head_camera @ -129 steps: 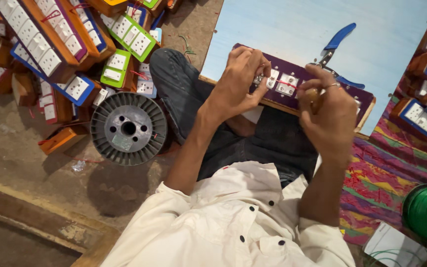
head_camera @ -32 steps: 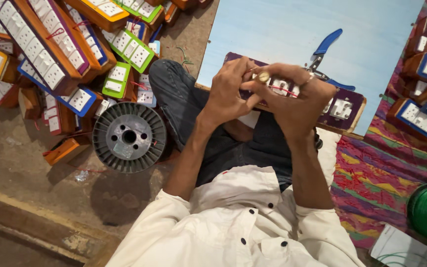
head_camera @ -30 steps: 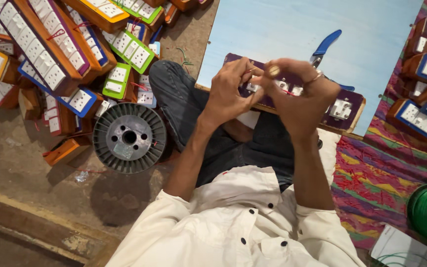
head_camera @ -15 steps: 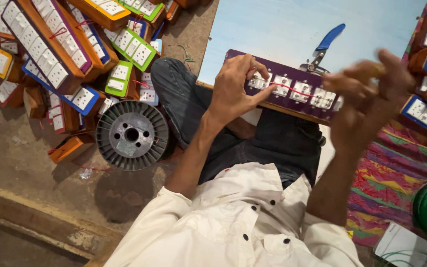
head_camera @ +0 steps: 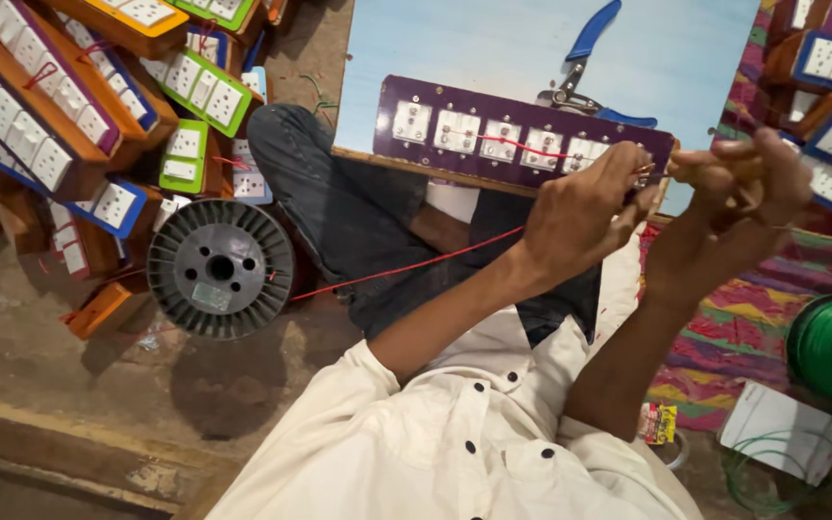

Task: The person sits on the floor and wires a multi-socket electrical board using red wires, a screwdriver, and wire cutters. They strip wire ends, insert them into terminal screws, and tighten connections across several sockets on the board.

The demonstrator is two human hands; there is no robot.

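Head view, both hands pinching red wire, purple panel lying crosswise

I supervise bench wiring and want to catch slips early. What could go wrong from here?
The red wire runs taut from the grey spool across the lap to the left hand; a hard pull might tip the spool or snap the wire. Both hands, the right hand included, work at the very end of the purple switch panel, which overhangs the blue board and could slide. The blue pliers may get knocked.
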